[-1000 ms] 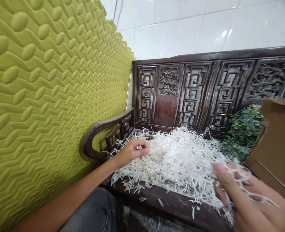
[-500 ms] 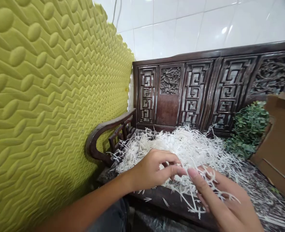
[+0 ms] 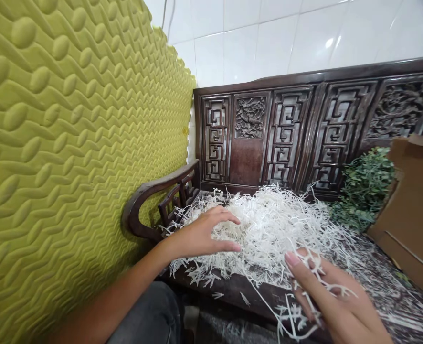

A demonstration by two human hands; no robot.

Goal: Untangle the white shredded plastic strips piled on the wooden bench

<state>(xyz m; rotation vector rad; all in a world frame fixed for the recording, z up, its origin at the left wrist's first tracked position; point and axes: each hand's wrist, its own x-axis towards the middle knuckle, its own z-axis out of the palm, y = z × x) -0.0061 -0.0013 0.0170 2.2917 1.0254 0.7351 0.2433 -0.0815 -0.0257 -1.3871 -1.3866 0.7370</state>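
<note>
A loose heap of thin white branching pieces (image 3: 269,220) lies on the dark wooden bench seat. Over the heap's left part, my left hand (image 3: 211,231) is open, thumb and fingers spread apart with nothing between them. At the lower right, my right hand (image 3: 333,291) is closed around several white branching pieces (image 3: 297,315), which stick out between thumb and fingers and dangle below the hand. The two hands are apart.
The dark bench has a carved back (image 3: 249,160) and a curved armrest (image 3: 136,205) at left. A yellow textured mat (image 3: 71,143) stands on the left. Green leafy sprigs (image 3: 367,191) and a cardboard box (image 3: 412,205) are at right. White tiles (image 3: 240,52) cover the wall behind.
My left hand has moved left, away from my right hand, and its fingers have opened. The pieces in my right hand hang lower.
</note>
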